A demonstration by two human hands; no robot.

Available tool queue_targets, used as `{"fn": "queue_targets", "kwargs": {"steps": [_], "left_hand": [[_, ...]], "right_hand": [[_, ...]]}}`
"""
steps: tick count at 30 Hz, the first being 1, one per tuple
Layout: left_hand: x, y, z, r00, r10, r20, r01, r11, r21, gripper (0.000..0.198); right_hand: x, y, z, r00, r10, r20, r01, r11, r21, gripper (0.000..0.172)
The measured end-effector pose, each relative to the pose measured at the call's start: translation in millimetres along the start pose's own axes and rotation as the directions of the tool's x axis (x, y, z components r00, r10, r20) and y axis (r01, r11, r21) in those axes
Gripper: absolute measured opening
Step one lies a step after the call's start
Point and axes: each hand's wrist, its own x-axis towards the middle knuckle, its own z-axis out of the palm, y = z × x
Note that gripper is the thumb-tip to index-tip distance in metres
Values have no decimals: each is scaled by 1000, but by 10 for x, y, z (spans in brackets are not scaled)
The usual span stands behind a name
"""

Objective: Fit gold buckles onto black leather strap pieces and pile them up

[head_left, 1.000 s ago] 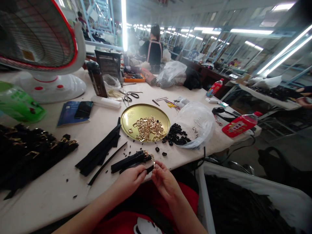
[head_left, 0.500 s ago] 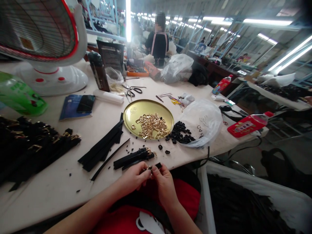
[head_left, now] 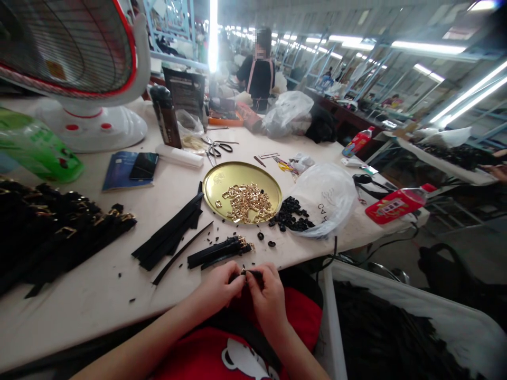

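My left hand [head_left: 219,288] and my right hand [head_left: 266,293] meet at the table's near edge, both pinched on the end of a narrow black strap [head_left: 250,274] with a small metal piece on it. Just beyond them lies a small bundle of black straps with gold buckles [head_left: 219,252]. A round gold tray [head_left: 222,184] holds a heap of gold buckles [head_left: 247,202]. Beside it, black loops [head_left: 291,216] spill from a clear plastic bag [head_left: 327,198].
A big pile of finished black straps [head_left: 51,232] covers the left side, loose black strips [head_left: 170,235] lie in the middle. A white and red fan [head_left: 75,68], green bag [head_left: 35,150], phone on a blue book [head_left: 132,170], scissors [head_left: 217,148] and red bottle [head_left: 396,203] stand around. A person works at the far end.
Both hands have drawn a little closer to my body with the strap end. The right fingers have closed over it. The camera view has shifted slightly.
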Motion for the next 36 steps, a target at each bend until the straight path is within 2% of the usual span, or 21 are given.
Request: {"fn": "queue_targets", "kwargs": {"steps": [2, 4, 5, 7, 9, 11, 13, 14, 16, 18, 20, 22, 23, 25, 27, 28, 33, 36], "left_hand": [[-14, -16, 18, 999, 11, -44, -10, 1000, 19, 23], [-32, -6, 18, 999, 11, -50, -10, 1000, 26, 23], [-40, 6, 12, 999, 13, -39, -11, 999, 34, 24], [-52, 32, -10, 1000, 27, -13, -26, 997, 67, 24], [-50, 46, -34, 999, 45, 18, -47, 994, 102, 25], [-24, 42, -50, 998, 51, 43, -56, 990, 128, 26], [25, 33, -56, 997, 55, 52, -63, 986, 155, 28], [54, 32, -57, 997, 59, 47, -66, 983, 171, 30], [113, 41, -56, 998, 62, 34, -67, 978, 196, 32], [155, 68, -54, 998, 56, 38, -63, 976, 206, 32], [173, 104, -53, 997, 45, 57, -57, 973, 223, 32], [172, 135, -56, 997, 37, 70, -54, 965, 257, 30], [169, 145, -58, 997, 42, 67, -59, 960, 273, 29], [164, 152, -67, 995, 78, 55, -90, 957, 276, 26], [165, 142, -78, 992, 110, 62, -121, 968, 220, 22], [167, 135, -85, 991, 111, 74, -122, 978, 167, 21], [169, 112, -101, 990, -12, 139, 31, 991, -130, 20], [143, 123, -88, 983, -84, 163, 118, 970, -212, 20]], "right_hand": [[-7, -18, -1, 999, -36, -22, 35, 999, -34, 10], [4, -34, -5, 998, 63, 28, -65, 995, 80, 13], [12, -37, -9, 986, 139, 93, -154, 972, 180, 15], [25, -33, -23, 926, 252, 282, -346, 864, 366, 19], [24, -15, -40, 880, 269, 391, -436, 784, 442, 18], [10, 2, -55, 917, 240, 318, -358, 847, 394, 15], [2, 8, -69, 975, 157, 157, -194, 946, 258, 11], [6, 7, -76, 989, 114, 90, -130, 972, 195, 9], [35, 3, -94, 992, 112, 59, -121, 974, 189, 9], [82, 11, -113, 959, 221, 176, -270, 900, 343, 12], [125, 36, -124, 877, 319, 358, -468, 736, 490, 15], [150, 71, -124, 808, 350, 473, -581, 600, 549, 20], [155, 86, -121, 806, 354, 475, -587, 581, 563, 21], [159, 98, -110, 850, 347, 396, -524, 630, 573, 21], [166, 85, -100, 894, 328, 305, -447, 694, 565, 18], [173, 71, -95, 897, 329, 296, -442, 692, 570, 18], [193, 18, -64, 823, 406, 397, -563, 489, 667, 20], [169, 13, -63, 838, 398, 372, -541, 526, 656, 20]]}}
